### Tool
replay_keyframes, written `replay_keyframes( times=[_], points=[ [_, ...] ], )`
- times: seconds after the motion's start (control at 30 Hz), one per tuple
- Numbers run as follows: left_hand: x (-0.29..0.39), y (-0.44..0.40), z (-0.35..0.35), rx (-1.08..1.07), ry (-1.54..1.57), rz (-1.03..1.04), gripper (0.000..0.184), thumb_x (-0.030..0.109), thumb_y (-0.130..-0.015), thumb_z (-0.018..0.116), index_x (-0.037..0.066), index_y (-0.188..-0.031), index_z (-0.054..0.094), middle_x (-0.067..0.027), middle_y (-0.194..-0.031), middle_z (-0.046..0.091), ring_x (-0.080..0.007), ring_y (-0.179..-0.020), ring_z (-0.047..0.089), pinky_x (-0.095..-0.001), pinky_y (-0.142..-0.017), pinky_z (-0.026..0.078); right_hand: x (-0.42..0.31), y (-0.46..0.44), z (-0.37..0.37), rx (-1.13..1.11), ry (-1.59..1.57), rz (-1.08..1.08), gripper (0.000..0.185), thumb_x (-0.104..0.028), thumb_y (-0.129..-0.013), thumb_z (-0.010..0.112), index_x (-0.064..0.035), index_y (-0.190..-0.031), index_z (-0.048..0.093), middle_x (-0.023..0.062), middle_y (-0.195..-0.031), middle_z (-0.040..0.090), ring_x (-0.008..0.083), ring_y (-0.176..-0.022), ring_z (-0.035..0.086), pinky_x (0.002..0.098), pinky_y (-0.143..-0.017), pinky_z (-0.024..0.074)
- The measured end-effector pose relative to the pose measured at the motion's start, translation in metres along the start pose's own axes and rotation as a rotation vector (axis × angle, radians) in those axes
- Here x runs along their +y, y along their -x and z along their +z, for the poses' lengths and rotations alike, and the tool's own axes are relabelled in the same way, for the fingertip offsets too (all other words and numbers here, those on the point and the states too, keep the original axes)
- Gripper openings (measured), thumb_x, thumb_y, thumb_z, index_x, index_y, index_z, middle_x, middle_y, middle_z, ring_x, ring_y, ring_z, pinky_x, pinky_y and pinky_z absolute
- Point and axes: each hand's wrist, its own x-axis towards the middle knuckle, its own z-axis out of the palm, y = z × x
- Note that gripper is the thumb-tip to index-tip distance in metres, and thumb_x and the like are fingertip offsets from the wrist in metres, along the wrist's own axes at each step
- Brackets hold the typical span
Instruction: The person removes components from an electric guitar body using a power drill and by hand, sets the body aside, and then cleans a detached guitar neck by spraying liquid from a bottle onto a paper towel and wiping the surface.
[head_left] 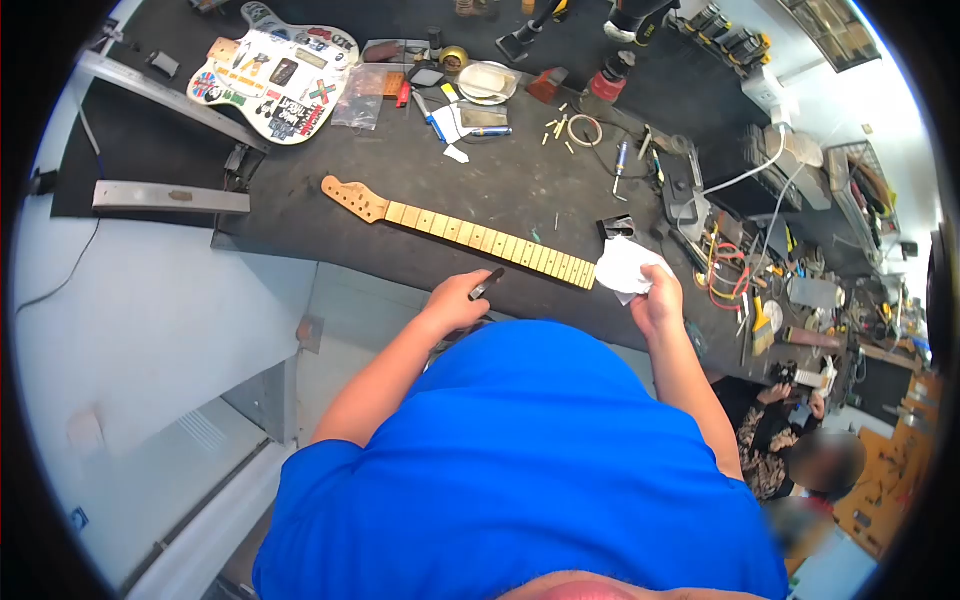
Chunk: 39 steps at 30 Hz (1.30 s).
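Observation:
A guitar neck with a maple fretboard lies on the dark workbench, fretboard up, its headstock toward the far left. My left hand is closed around a small black, pen-like tool, just in front of the neck's middle; the tool's exact kind is unclear. At the neck's right end, my right hand pinches a crumpled white cloth or paper. The white piece lies beside the last frets. Behind it sits a small black box-like object.
A sticker-covered guitar body lies at the back left. Further right are a white dish, a wire ring and a screwdriver. Cables and tools crowd the right side, with a yellow brush. Another person works at the lower right.

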Motion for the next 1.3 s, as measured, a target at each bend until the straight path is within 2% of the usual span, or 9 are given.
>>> replay_keyframes(
  times=[0.17, 0.23, 0.3, 0.43, 0.6, 0.7, 0.93, 1.2, 1.3],
  points=[
    [-0.047, 0.000, -0.032, 0.479, -0.085, -0.121, 0.023, 0.015, -0.078, 0.070, 0.006, -0.099, 0.071, -0.0185, -0.101, 0.076, -0.0410, -0.091, 0.073, -0.0463, -0.080, 0.057, -0.016, -0.009, -0.033, -0.030, 0.057, 0.044, 0.042, -0.001, -0.091, 0.050, 0.0048, -0.132, 0.058, 0.0205, -0.130, 0.065, 0.0343, -0.121, 0.066, 0.0483, -0.108, 0.0543],
    [-0.106, 0.014, -0.096, 0.705, 0.169, -0.222, 0.024, 0.007, -0.082, 0.066, 0.004, -0.105, 0.070, -0.0085, -0.084, 0.071, -0.0141, -0.074, 0.063, -0.0326, -0.071, 0.052, -0.016, -0.016, -0.058, -0.074, 0.082, 0.096, 0.042, -0.001, -0.091, 0.050, 0.0047, -0.132, 0.058, 0.0204, -0.129, 0.066, 0.0342, -0.121, 0.067, 0.0482, -0.107, 0.0543],
    [-0.135, 0.019, -0.122, 0.899, 0.227, -0.128, 0.017, 0.007, -0.087, 0.065, 0.006, -0.103, 0.069, -0.0014, -0.081, 0.066, -0.0091, -0.072, 0.058, -0.0289, -0.065, 0.046, -0.015, -0.024, -0.071, -0.099, 0.105, 0.124, 0.042, -0.002, -0.090, 0.051, 0.0045, -0.132, 0.057, 0.0201, -0.128, 0.066, 0.0341, -0.120, 0.067, 0.0480, -0.107, 0.0543],
    [-0.089, 0.034, -0.104, 0.731, 0.308, -0.380, 0.013, 0.009, -0.085, 0.068, 0.008, -0.098, 0.071, 0.0004, -0.080, 0.066, -0.0116, -0.068, 0.058, -0.0300, -0.063, 0.046, -0.009, -0.035, -0.079, -0.136, 0.139, 0.164, 0.042, -0.002, -0.090, 0.052, 0.0037, -0.131, 0.058, 0.0188, -0.125, 0.066, 0.0333, -0.119, 0.067, 0.0476, -0.106, 0.0545],
    [-0.022, 0.044, 0.009, 0.344, 0.321, -0.252, 0.034, 0.010, -0.081, 0.068, 0.009, -0.114, 0.074, -0.0003, -0.085, 0.070, -0.0104, -0.072, 0.063, -0.0287, -0.064, 0.049, -0.009, -0.032, -0.059, -0.178, 0.126, 0.186, 0.040, -0.001, -0.090, 0.052, 0.0024, -0.129, 0.058, 0.0174, -0.124, 0.066, 0.0323, -0.116, 0.067, 0.0470, -0.104, 0.0550],
    [-0.024, 0.033, 0.023, 0.488, 0.480, -0.365, 0.024, 0.011, -0.081, 0.069, 0.004, -0.104, 0.070, -0.0022, -0.078, 0.068, -0.0130, -0.070, 0.062, -0.0309, -0.061, 0.048, -0.012, -0.031, -0.056, -0.207, 0.168, 0.189, 0.039, -0.002, -0.090, 0.052, 0.0011, -0.129, 0.059, 0.0176, -0.124, 0.067, 0.0326, -0.116, 0.068, 0.0483, -0.103, 0.0564],
    [-0.112, 0.004, -0.139, 0.969, 0.521, -0.346, 0.013, 0.006, -0.082, 0.068, 0.009, -0.095, 0.067, -0.0019, -0.083, 0.067, -0.0168, -0.070, 0.060, -0.0376, -0.063, 0.050, -0.011, -0.037, -0.065, -0.251, 0.239, 0.188, 0.039, -0.003, -0.090, 0.051, -0.0008, -0.129, 0.058, 0.0179, -0.125, 0.068, 0.0345, -0.117, 0.070, 0.0509, -0.101, 0.0589],
    [-0.052, 0.002, -0.056, 0.420, 0.454, -0.428, 0.025, 0.003, -0.075, 0.072, 0.006, -0.099, 0.073, -0.0039, -0.093, 0.074, -0.0180, -0.085, 0.068, -0.0379, -0.076, 0.055, -0.016, -0.024, -0.062, -0.242, 0.213, 0.187, 0.041, -0.002, -0.091, 0.052, -0.0007, -0.131, 0.058, 0.0180, -0.125, 0.069, 0.0352, -0.115, 0.071, 0.0501, -0.101, 0.0592],
    [-0.020, 0.004, -0.031, 0.464, 0.641, -0.470, 0.023, 0.000, -0.077, 0.069, 0.005, -0.100, 0.070, -0.0056, -0.088, 0.072, -0.0177, -0.072, 0.067, -0.0346, -0.066, 0.053, -0.021, -0.027, -0.072, -0.236, 0.193, 0.168, 0.041, -0.002, -0.091, 0.052, -0.0009, -0.131, 0.058, 0.0180, -0.125, 0.069, 0.0350, -0.115, 0.071, 0.0499, -0.101, 0.0593]
  ],
)
